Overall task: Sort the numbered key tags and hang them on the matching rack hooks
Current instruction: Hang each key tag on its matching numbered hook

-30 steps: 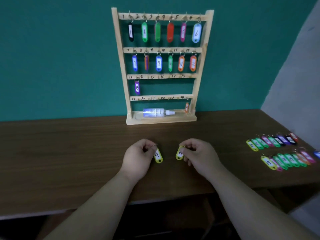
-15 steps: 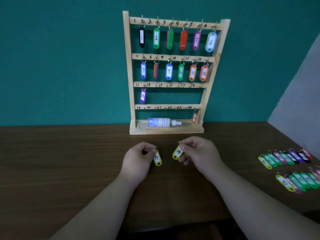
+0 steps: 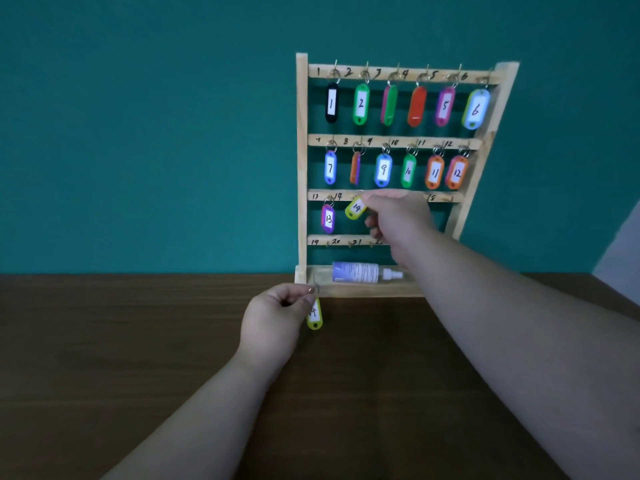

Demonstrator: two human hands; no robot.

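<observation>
A wooden rack (image 3: 302,168) with numbered hook rails stands at the back of the brown table (image 3: 138,341). Tags 1 to 12 fill its top two rails, and purple tag 13 (image 3: 328,218) hangs on the third. My right hand (image 3: 398,216) pinches a yellow tag marked 14 (image 3: 356,208) by its ring, tilted, right at the hook labelled 14 on the third rail. Lower down, in front of the rack's base, my left hand (image 3: 273,320) pinches the ring of a second yellow tag (image 3: 314,317), which dangles just above the table.
A small spray bottle (image 3: 356,272) lies on its side in the rack's bottom tray. The bottom rail, numbered from 19, shows bare hooks on its left part; my right arm covers its right part. A teal wall stands behind the rack.
My right hand rose from the table up to the third rail with its yellow tag. My left hand moved forward toward the rack base. The view swung left, so the loose tags at right left the frame.
</observation>
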